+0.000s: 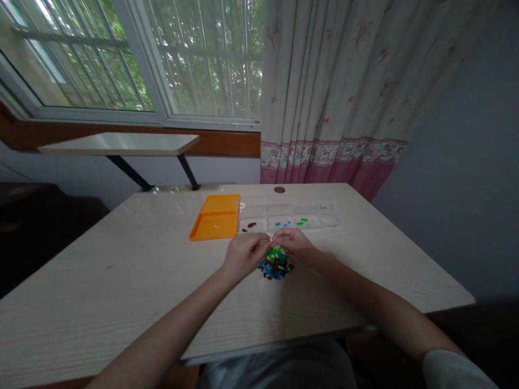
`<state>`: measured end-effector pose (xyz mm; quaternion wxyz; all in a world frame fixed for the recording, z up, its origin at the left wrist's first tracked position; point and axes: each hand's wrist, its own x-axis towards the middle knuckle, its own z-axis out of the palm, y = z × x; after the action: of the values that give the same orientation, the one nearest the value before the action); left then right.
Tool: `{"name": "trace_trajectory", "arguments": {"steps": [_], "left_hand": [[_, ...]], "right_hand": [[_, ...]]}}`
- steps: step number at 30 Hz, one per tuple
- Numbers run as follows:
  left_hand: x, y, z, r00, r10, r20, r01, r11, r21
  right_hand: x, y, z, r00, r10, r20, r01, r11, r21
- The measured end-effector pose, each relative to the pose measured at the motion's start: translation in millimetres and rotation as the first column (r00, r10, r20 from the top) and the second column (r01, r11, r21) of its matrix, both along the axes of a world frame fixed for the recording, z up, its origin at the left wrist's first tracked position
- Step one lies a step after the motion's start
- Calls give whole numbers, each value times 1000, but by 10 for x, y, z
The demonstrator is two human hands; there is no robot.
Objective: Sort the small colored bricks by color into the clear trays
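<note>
Fingertips of my left hand (248, 253) and my right hand (298, 246) meet just over the far side of a heap of small plastic pieces (276, 266). The heap mixes dark brown, blue, green and pale yellow bits. Both hands are pinched closed; a tiny pale spot shows between the fingertips, too small to name. Beyond them lies a clear compartment tray (279, 212). Its near compartments hold a few brown pieces (251, 225), blue pieces (278, 224), green pieces (302, 221) and a yellow speck at the right end.
An open orange case (214, 226) lies left of the clear tray, with one small pale piece inside. A raised shelf (121, 143) on dark legs stands at the table's back left. Behind the wooden table (121, 281) are a window and a curtain (336, 108).
</note>
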<state>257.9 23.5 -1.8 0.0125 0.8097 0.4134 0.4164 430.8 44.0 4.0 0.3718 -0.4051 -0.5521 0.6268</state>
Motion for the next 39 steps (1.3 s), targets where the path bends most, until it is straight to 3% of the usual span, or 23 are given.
{"name": "trace_trajectory", "arguments": {"steps": [11, 15, 18, 21, 24, 34, 39], "left_hand": [[1, -12, 23, 1000, -18, 17, 18, 1000, -25], [-73, 9, 58, 999, 12, 42, -10, 999, -43], [-159, 14, 97, 993, 59, 103, -51, 996, -78], [-222, -3, 129, 984, 89, 156, -76, 993, -88], [-235, -36, 152, 985, 76, 157, -68, 996, -54], [-213, -69, 191, 988, -2, 155, -7, 998, 62], [-206, -86, 175, 984, 8, 179, -13, 999, 29]], "right_hand": [[9, 28, -30, 996, 44, 78, -51, 995, 90], [167, 117, -3, 978, 72, 197, -117, 966, 230], [366, 195, 25, 918, 142, 371, -266, 913, 310], [526, 253, 19, 767, 243, 594, -476, 836, 273], [572, 272, -4, 680, 229, 696, -550, 788, 278], [522, 280, -8, 621, 222, 751, -605, 746, 279], [522, 270, 4, 623, 235, 746, -610, 742, 276]]}}
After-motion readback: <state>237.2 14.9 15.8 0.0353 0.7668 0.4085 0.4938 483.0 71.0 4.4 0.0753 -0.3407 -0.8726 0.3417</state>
